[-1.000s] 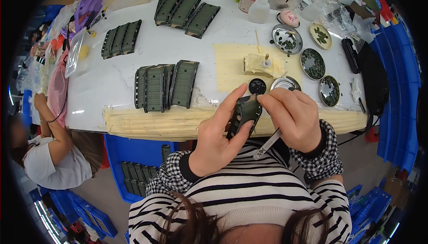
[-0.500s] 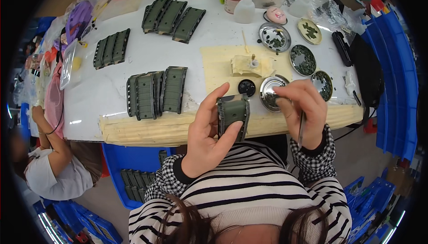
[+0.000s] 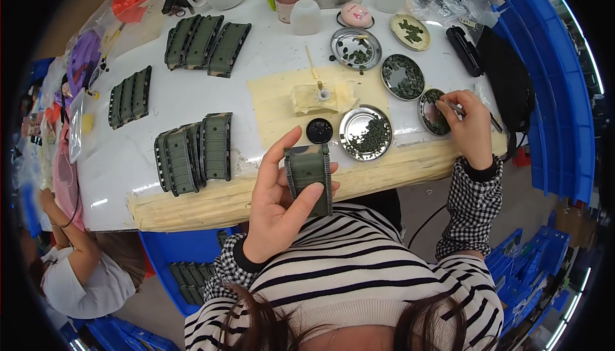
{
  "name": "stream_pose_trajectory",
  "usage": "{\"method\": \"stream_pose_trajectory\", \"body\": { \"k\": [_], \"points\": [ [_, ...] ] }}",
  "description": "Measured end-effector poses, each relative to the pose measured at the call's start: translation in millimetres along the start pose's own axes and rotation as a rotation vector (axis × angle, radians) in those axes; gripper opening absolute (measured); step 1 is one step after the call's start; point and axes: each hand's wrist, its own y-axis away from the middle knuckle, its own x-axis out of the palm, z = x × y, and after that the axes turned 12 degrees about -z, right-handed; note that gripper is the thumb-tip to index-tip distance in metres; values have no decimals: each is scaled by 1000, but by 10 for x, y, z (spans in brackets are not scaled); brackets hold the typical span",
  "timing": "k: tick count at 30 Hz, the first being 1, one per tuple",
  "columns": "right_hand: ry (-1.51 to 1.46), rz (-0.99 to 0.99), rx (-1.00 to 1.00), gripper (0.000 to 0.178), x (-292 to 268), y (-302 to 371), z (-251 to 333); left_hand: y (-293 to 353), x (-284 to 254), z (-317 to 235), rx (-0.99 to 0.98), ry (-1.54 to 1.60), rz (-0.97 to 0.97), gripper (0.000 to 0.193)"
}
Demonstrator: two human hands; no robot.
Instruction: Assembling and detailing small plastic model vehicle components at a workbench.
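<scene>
My left hand [image 3: 272,207] holds up a curved dark green part [image 3: 309,168] with black toothed side edges and a small hole, its thumb pressed on the face. At the right, my right hand [image 3: 473,126] pinches over a small round tin [image 3: 422,119] of dark green bits. A thin metal tool [image 3: 456,108] lies across its fingers; its exact kind is unclear, and any bit at the fingertips is too small to make out. Nearest the held part are a small pot of black stuff [image 3: 319,131] and a silver dish [image 3: 348,120] with green bits.
Stacks of similar curved parts [image 3: 216,146] lie at left and far left. Beyond the silver dish are more dishes [image 3: 382,75], a wrapped block [image 3: 304,101] and a white bottle [image 3: 305,17]. Blue bins [image 3: 544,94] stand at right; another person [image 3: 83,267] is at lower left.
My right hand has moved right, from the silver dish to the small tin. The whole view has shifted, and the held part is still in my left hand.
</scene>
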Motion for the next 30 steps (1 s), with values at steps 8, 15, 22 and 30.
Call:
{"method": "stream_pose_trajectory", "body": {
  "k": [8,15,22,30],
  "points": [
    [-77,11,30,11,19,76,63,4,23,17,47,40,-58,67],
    [-519,30,40,13,-50,291,945,-4,24,80,30,85,15,31],
    [-893,119,-149,17,332,456,1634,-28,-60,156,183,37,18,13],
    [-595,10,-814,26,429,398,1441,-5,-132,-35,-96,76,80,20]
  ]
}}
